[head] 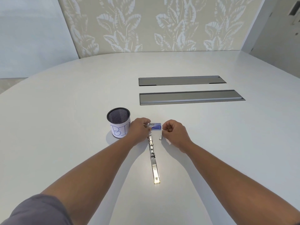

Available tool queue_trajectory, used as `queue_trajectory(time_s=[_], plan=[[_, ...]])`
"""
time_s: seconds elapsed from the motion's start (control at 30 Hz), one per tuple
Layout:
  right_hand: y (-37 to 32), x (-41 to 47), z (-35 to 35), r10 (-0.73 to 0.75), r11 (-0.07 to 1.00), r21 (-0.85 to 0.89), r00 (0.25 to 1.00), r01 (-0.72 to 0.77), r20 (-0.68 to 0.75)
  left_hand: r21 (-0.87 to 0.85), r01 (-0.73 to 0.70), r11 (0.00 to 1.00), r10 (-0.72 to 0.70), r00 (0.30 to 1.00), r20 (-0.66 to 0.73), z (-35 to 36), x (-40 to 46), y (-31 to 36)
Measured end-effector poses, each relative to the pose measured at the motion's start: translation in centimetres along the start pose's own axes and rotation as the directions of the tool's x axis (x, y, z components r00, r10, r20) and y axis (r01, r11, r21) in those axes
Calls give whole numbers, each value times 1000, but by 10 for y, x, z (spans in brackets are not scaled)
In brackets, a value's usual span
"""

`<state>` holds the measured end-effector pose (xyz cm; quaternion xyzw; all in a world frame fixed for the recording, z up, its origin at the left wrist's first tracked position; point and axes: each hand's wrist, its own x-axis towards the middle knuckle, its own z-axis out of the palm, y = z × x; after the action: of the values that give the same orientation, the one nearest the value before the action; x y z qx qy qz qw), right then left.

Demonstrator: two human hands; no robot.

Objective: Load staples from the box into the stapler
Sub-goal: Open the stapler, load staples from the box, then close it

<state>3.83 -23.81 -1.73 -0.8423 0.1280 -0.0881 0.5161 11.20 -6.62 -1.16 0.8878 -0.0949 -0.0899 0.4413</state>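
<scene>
A small blue staple box (156, 126) lies on the white table. My left hand (139, 129) grips its left end with the fingertips. My right hand (174, 132) is curled just right of the box, its fingers closed with nothing visible in them. A silver metal stapler (153, 158) lies flipped fully open and flat on the table, running from between my hands toward me. A short strip of staples (160, 137) rests on the table beside my right hand, right of the stapler's far end.
A black mesh cup (119, 121) with a paper label reading "BIN" stands left of my left hand. Two grey recessed cable hatches (191, 97) lie farther back on the table. A leaf-patterned wall is behind the table.
</scene>
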Motion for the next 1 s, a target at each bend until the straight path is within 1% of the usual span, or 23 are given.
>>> queue_trajectory(time_s=[0.2,0.33,0.5,0.57,0.67,0.73,0.83,0.9,1.0], plan=[[-1,-17,0,-49,994,-91,996,56,76,-35,-19,999,18,1000,-25,-1,-18,-7],[-1,-27,3,-111,979,-168,992,118,54,-46,-36,998,34,999,-37,-2,-31,-10],[-3,-38,4,-144,974,-172,989,148,34,-176,25,984,-30,999,-23,-7,-45,-11],[-6,-43,4,-157,976,-148,987,158,22,-230,16,973,-28,998,-51,-10,-51,-10],[-12,-51,6,-160,985,-58,987,161,23,-265,-42,963,15,995,-101,-14,-59,-4],[-18,-55,8,-171,985,-5,985,171,32,-294,-61,954,43,997,-66,-16,-64,0],[-25,-60,12,-220,975,46,974,217,48,-349,-45,936,53,998,15,-19,-69,4],[-28,-61,13,-246,967,85,967,240,65,-373,-35,927,51,998,34,-21,-70,6],[-31,-61,15,-277,958,98,959,270,63,-395,-15,919,43,997,63,-24,-72,7]])
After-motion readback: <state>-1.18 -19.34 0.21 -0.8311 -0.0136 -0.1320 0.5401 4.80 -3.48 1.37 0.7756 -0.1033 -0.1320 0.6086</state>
